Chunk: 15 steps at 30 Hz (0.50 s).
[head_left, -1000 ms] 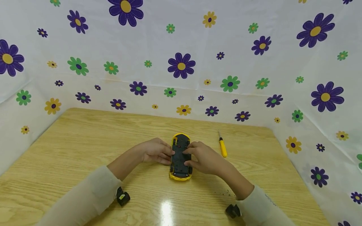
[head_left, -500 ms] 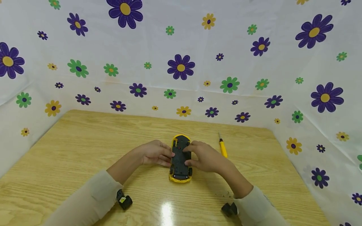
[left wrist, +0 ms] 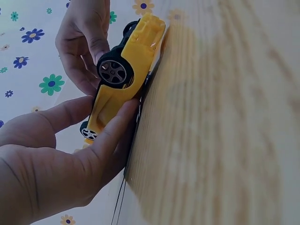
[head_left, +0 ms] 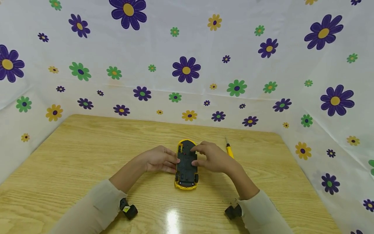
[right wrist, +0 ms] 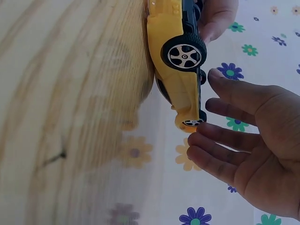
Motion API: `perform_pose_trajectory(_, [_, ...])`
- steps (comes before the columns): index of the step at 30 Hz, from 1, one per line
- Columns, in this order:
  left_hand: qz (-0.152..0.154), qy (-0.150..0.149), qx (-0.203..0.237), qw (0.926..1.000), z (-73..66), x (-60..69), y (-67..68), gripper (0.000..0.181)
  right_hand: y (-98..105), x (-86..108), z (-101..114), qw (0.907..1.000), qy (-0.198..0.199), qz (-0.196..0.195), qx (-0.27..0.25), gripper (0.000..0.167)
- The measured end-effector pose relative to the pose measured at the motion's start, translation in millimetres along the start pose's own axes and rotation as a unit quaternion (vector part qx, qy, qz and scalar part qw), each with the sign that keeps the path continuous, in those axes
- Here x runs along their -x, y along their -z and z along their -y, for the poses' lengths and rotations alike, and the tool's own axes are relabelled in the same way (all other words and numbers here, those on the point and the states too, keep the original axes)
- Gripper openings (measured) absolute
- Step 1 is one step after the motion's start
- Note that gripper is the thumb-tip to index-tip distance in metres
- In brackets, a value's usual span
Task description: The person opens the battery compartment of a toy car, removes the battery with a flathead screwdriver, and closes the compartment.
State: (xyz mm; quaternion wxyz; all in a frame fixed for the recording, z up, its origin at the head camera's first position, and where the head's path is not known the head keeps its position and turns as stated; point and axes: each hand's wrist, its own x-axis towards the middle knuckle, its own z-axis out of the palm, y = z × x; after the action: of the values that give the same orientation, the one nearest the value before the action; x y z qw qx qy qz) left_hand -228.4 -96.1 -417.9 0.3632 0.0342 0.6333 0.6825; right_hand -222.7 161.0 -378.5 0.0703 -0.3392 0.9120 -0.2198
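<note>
The yellow toy car [head_left: 186, 167] lies roof down on the wooden table [head_left: 117, 139], between the two hands, its black underside turned up and its length running away from the person; the left hand [head_left: 161, 159] pinches it from the left, thumb on the edge of the underside and fingers along the yellow flank; in the left wrist view a black-tyred wheel [left wrist: 112, 70] shows just beyond those fingertips.

The right hand [head_left: 212, 158] is at the car's right side, farther from the person than the left; its fingers are loosely bent and apart, clamped on nothing; their tips reach the far wheel [right wrist: 193, 122], though whether they actually touch it is hard to tell; the nearer wheel [right wrist: 184, 55] on that side stands clear of the right thumb.

Just beyond the right hand and to its right lies a screwdriver [head_left: 229, 151], thin shaft pointing away, the end of its yellow handle hidden by the wrist; nearer the person, beside the right sleeve [head_left: 264, 213], are a few dark specks [head_left: 235, 200], too small to make out; past both hands hangs a white flowered cloth [head_left: 157, 42].
</note>
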Motion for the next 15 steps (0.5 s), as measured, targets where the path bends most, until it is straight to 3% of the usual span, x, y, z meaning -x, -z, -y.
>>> perform_pose_trajectory(8, [0.011,-0.006,0.007,0.9999,1.9,0.4,-1.1,0.041,-1.3,1.0,-3.7,0.999,-0.017,0.021,-0.037,0.048])
perform_pose_trajectory(15, [0.001,-0.007,0.011,0.9999,3.1,0.7,0.6,0.056,-2.5,0.4,-3.3,0.9979,-0.022,0.037,-0.049,0.054])
